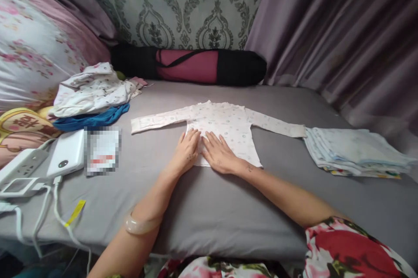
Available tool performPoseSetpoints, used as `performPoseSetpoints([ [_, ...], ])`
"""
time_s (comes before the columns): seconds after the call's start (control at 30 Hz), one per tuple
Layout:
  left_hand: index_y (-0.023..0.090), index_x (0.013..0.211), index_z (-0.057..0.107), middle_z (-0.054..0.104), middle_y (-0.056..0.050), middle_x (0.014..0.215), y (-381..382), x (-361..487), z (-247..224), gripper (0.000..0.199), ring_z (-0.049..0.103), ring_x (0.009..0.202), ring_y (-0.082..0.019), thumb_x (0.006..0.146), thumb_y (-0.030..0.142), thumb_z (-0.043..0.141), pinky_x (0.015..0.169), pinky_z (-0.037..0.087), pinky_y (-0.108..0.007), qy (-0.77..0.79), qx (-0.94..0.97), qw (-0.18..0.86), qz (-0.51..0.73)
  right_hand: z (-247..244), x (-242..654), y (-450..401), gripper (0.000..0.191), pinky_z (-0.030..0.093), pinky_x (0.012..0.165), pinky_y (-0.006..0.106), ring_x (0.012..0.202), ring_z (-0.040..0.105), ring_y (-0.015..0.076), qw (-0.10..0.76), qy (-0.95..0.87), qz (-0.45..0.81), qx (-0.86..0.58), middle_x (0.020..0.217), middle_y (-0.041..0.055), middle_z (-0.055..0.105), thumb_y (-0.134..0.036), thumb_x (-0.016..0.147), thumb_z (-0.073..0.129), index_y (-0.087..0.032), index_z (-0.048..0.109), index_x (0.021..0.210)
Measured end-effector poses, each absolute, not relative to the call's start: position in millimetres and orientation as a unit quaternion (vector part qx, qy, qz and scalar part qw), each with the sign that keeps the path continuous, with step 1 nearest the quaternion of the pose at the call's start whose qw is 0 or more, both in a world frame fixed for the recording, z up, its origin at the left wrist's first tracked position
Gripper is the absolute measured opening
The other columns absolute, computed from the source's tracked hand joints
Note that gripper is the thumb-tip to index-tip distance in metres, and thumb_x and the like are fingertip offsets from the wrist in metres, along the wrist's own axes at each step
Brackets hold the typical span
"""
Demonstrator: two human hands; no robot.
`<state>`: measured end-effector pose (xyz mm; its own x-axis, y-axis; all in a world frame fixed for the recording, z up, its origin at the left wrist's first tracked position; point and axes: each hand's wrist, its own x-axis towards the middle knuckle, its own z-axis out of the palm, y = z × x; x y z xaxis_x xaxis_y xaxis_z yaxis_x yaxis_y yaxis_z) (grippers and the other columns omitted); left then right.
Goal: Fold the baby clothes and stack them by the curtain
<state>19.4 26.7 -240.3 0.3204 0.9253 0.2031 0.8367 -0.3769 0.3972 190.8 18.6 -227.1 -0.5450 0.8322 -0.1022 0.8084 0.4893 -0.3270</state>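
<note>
A small white long-sleeved shirt (225, 121) with a faint print lies spread on the grey sheet, collar away from me and both sleeves stretched out sideways. Flat on its lower left part rests my left hand (188, 149), fingers extended. My right hand (218, 152) lies just beside it on the lower middle of the shirt, palm down with the fingers spread. Neither hand grips anything. The right sleeve's cuff reaches the edge of a stack of folded pale cloths (352, 147).
Rumpled clothes (94, 90) and a blue garment (91, 117) are heaped at the left. Nearer me are a white power bank (67, 151), a power strip (22, 167) and cables. A black and maroon long bag (187, 66) lies along the wall. Curtains (326, 25) hang at the right.
</note>
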Motion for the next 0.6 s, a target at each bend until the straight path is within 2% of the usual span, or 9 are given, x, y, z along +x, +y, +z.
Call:
performPoseSetpoints([
  [0.1, 0.009, 0.137, 0.043, 0.043, -0.016, 0.148, 26, 18, -246, 0.048, 0.032, 0.142, -0.022, 0.092, 0.013, 0.031, 0.118, 0.025, -0.042, 0.515, 0.834, 0.123, 0.156, -218, 200, -7, 0.063, 0.000, 0.121, 0.044, 0.149, 0.002, 0.0220, 0.043, -0.872, 0.206, -0.441, 0.161, 0.0122, 0.011, -0.044, 0.101, 0.021, -0.010, 0.023, 0.153],
  [0.17, 0.008, 0.138, 0.042, 0.041, -0.017, 0.149, 25, 18, -247, 0.046, 0.032, 0.142, -0.023, 0.096, 0.023, 0.030, 0.117, 0.027, -0.042, 0.513, 0.838, 0.125, 0.137, -210, 210, -22, 0.060, 0.001, 0.121, 0.043, 0.149, 0.004, 0.0204, 0.050, -0.875, 0.244, -0.416, 0.161, 0.0086, 0.013, -0.045, 0.101, 0.023, -0.015, 0.025, 0.153],
  [0.27, 0.012, 0.141, 0.039, 0.039, -0.016, 0.151, 23, 21, -249, 0.052, 0.030, 0.143, -0.025, 0.099, 0.040, 0.027, 0.117, 0.025, -0.045, 0.518, 0.840, 0.107, 0.121, -200, 230, -36, 0.054, 0.008, 0.122, 0.039, 0.147, 0.014, 0.0165, 0.059, -0.869, 0.301, -0.389, 0.159, 0.0021, 0.024, -0.044, 0.101, 0.024, -0.025, 0.033, 0.151],
  [0.33, 0.013, 0.144, 0.035, 0.034, -0.017, 0.154, 21, 23, -250, 0.058, 0.025, 0.145, -0.026, 0.098, 0.047, 0.026, 0.118, 0.022, -0.047, 0.523, 0.841, 0.093, 0.102, -198, 247, -41, 0.052, 0.012, 0.122, 0.037, 0.147, 0.018, 0.0147, 0.090, -0.851, 0.292, -0.426, 0.157, -0.0001, 0.029, -0.044, 0.102, 0.022, -0.027, 0.037, 0.149],
  [0.47, 0.011, 0.148, 0.030, 0.025, -0.019, 0.157, 17, 26, -252, 0.073, 0.015, 0.147, -0.030, 0.095, 0.060, 0.027, 0.119, 0.017, -0.049, 0.526, 0.845, 0.071, 0.062, -202, 283, -45, 0.054, 0.012, 0.122, 0.041, 0.147, 0.016, 0.0185, 0.128, -0.816, 0.224, -0.517, 0.159, 0.0034, 0.023, -0.044, 0.101, 0.028, -0.023, 0.037, 0.149],
  [0.53, 0.011, 0.149, 0.030, 0.025, -0.018, 0.157, 17, 26, -253, 0.077, 0.015, 0.147, -0.030, 0.094, 0.064, 0.025, 0.118, 0.017, -0.049, 0.525, 0.847, 0.066, 0.055, -203, 300, -45, 0.052, 0.016, 0.120, 0.040, 0.146, 0.022, 0.0202, 0.116, -0.817, 0.236, -0.513, 0.157, 0.0039, 0.028, -0.044, 0.099, 0.033, -0.023, 0.043, 0.146],
  [0.6, 0.011, 0.148, 0.031, 0.024, -0.018, 0.157, 18, 26, -254, 0.079, 0.016, 0.147, -0.030, 0.093, 0.066, 0.024, 0.118, 0.017, -0.048, 0.524, 0.848, 0.064, 0.048, -201, 318, -40, 0.046, 0.026, 0.116, 0.038, 0.140, 0.036, 0.0215, 0.123, -0.813, 0.258, -0.507, 0.150, 0.0030, 0.043, -0.044, 0.099, 0.035, -0.026, 0.055, 0.137],
])
